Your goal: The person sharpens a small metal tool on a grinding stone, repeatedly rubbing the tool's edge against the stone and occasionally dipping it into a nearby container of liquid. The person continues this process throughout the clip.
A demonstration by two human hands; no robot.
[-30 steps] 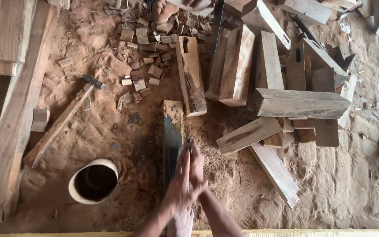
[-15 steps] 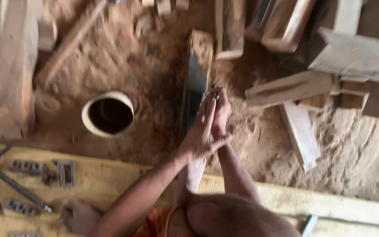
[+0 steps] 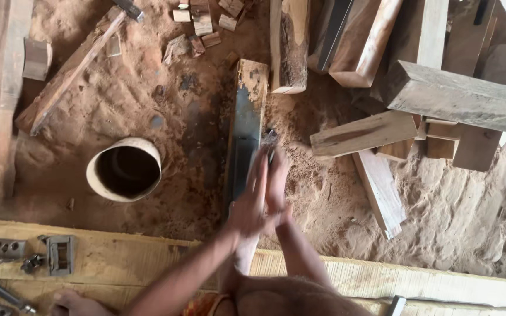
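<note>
My left hand (image 3: pixel 248 202) and my right hand (image 3: pixel 277 178) are pressed together, fingers stretched forward. Between the fingertips they pinch a small dark metal blade (image 3: pixel 270 138). The blade's tip rests on the right edge of a long dark strip (image 3: pixel 242 131). The strip is set in a narrow wooden block (image 3: pixel 253 76) that lies on the sawdust and runs away from me. Both forearms reach in from the bottom edge of the view.
A round pale pot (image 3: pixel 125 169) sits open in the sawdust to the left. Timber offcuts (image 3: pixel 458 96) are piled at the right and back. A pale plank (image 3: pixel 118 257) crosses the foreground with grey metal fittings (image 3: pixel 57 253). Fingers or toes (image 3: pixel 68 301) show at bottom left.
The view has tilted down towards me, bringing the pale plank and metal fittings into sight. My hands stay pressed together on the blade over the dark strip.
</note>
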